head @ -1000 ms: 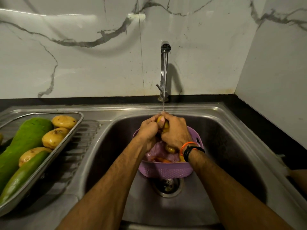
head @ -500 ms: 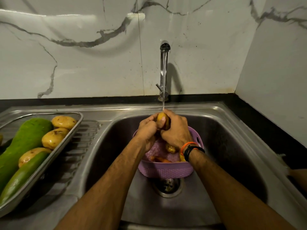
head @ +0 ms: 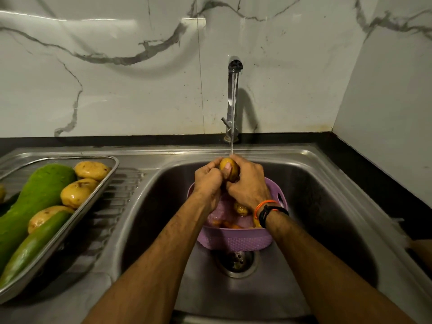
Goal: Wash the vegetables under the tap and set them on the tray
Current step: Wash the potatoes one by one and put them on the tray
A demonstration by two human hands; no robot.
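Both hands hold one yellow potato [head: 230,168] under the thin stream from the tap [head: 233,99]. My left hand [head: 208,181] grips it from the left with the thumb across its face. My right hand [head: 247,183] curls round it from the right. Below them a purple basket [head: 236,240] sits in the sink [head: 327,206] with another potato [head: 241,209] and orange pieces inside. On the left, a steel tray [head: 93,202] carries three washed potatoes [head: 76,194] and two long green gourds [head: 39,195].
The tray rests on the ribbed draining board [head: 121,190]. The sink drain [head: 236,261] lies just in front of the basket. A marble wall stands behind the sink and at the right. A black counter edge [head: 374,183] runs along the right side.
Both hands have turned the potato slightly and lifted it a little under the stream, so more of it shows between them. The basket and tray are unmoved.
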